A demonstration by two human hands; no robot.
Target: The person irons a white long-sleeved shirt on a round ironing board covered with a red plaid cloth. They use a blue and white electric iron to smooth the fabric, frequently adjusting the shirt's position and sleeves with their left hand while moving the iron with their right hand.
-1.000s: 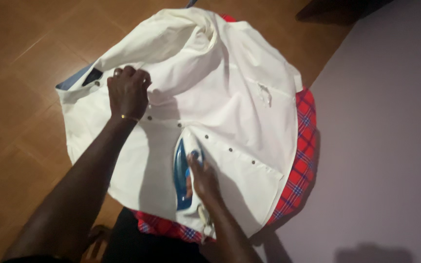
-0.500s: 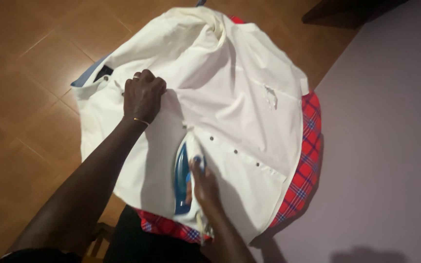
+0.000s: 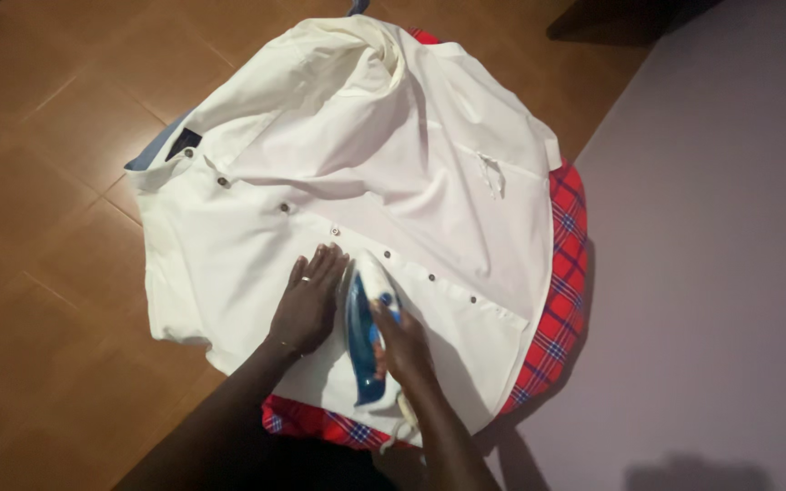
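Head view, looking straight down. What are the hands on?

— Right hand (image 3: 404, 344) is closed around the handle of a blue and white steam iron (image 3: 367, 335), whose nose points away from the person, toward the button placket.

— And the left?

— Left hand (image 3: 308, 305) lies flat and open, palm down on the cream shirt (image 3: 393, 164), fingers together, just beside the iron on its left. It grips nothing; it only presses the cloth. A ring shows on one finger and a thin bracelet at the wrist.

— Where is the shirt?

— Spread over a red plaid cloth (image 3: 568, 273) that covers a rounded surface; the plaid shows along the right and near edges. A row of dark buttons (image 3: 285, 208) runs diagonally from the collar end at the left down toward the right. The collar's blue lining shows at the left edge. The far part is bunched in folds.

— Around it?

— Brown tiled floor (image 3: 38, 227) at the left, a pale wall (image 3: 730, 273) at the right.
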